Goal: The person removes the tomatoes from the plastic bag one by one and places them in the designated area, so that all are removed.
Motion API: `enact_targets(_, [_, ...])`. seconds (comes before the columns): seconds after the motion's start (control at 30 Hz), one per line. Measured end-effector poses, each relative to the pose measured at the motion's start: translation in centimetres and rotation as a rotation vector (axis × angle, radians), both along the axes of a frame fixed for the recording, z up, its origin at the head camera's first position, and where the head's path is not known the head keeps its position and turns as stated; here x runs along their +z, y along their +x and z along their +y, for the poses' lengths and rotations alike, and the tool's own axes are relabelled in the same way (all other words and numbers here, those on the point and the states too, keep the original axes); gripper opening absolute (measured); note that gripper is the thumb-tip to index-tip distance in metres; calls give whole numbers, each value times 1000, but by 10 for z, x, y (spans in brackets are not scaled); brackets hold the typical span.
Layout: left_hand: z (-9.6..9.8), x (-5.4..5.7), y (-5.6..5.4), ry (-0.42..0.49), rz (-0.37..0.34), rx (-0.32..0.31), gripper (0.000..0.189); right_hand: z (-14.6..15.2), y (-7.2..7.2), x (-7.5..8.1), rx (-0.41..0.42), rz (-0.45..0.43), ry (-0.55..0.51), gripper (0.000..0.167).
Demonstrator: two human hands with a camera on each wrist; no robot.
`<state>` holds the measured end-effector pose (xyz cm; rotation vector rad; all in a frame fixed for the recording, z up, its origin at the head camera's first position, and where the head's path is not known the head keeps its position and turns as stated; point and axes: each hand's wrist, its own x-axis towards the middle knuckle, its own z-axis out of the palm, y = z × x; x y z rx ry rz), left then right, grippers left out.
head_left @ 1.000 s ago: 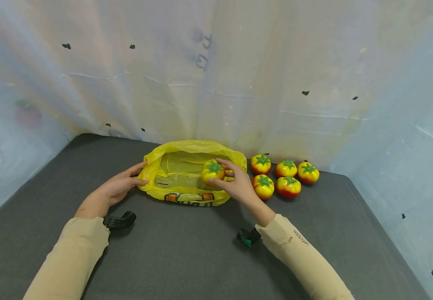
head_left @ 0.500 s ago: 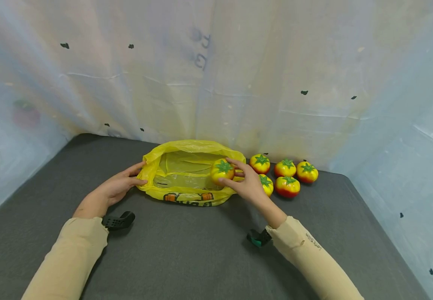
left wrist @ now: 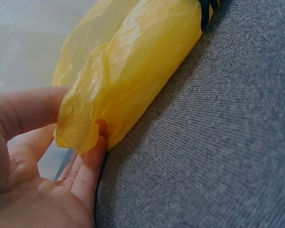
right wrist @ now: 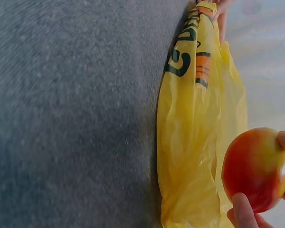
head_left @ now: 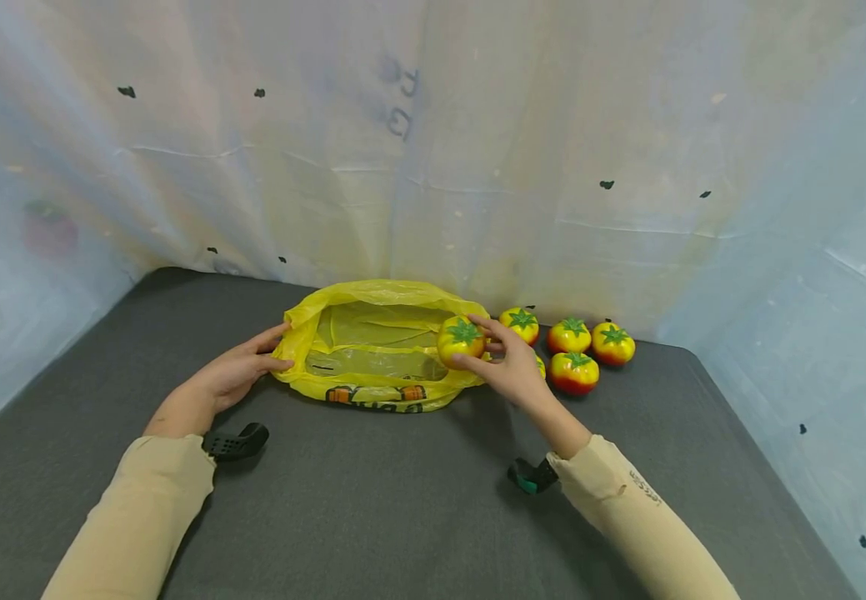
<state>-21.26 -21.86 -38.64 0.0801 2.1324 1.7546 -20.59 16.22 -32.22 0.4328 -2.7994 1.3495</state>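
Note:
A yellow plastic bag [head_left: 391, 292] lies on the dark table with its mouth spread wide. My left hand [head_left: 233, 371] holds its left edge; in the left wrist view the thumb and fingers [left wrist: 90, 171] surround a fold of the film. My right hand [head_left: 515, 367] grips a red-and-yellow toy tomato [head_left: 460, 342] with a green star-shaped top, over the right side of the bag's mouth. From the right wrist view, the tomato [right wrist: 251, 171] sits between thumb and fingers, beside the bag [right wrist: 185, 152].
Several more tomatoes [head_left: 574, 373] stand on the table [head_left: 372, 500] right of the bag, one mostly hidden behind my right hand. A pale sheet [head_left: 433, 200] hangs close behind the bag and along both sides.
My right hand has moved right with the tomato, from inside the bag's mouth to its right rim, now covering more of a tomato behind. My left hand has stayed at the bag's left edge.

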Motion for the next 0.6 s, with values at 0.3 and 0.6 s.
enact_targets(0.3, [-1,2,0,9,5,-8,85,17,-2,5,-57,7,19,65])
enact_targets(0.6, [-1,0,-1,21,-7,-8,86,35,-3,8,-79,7,-13,65])
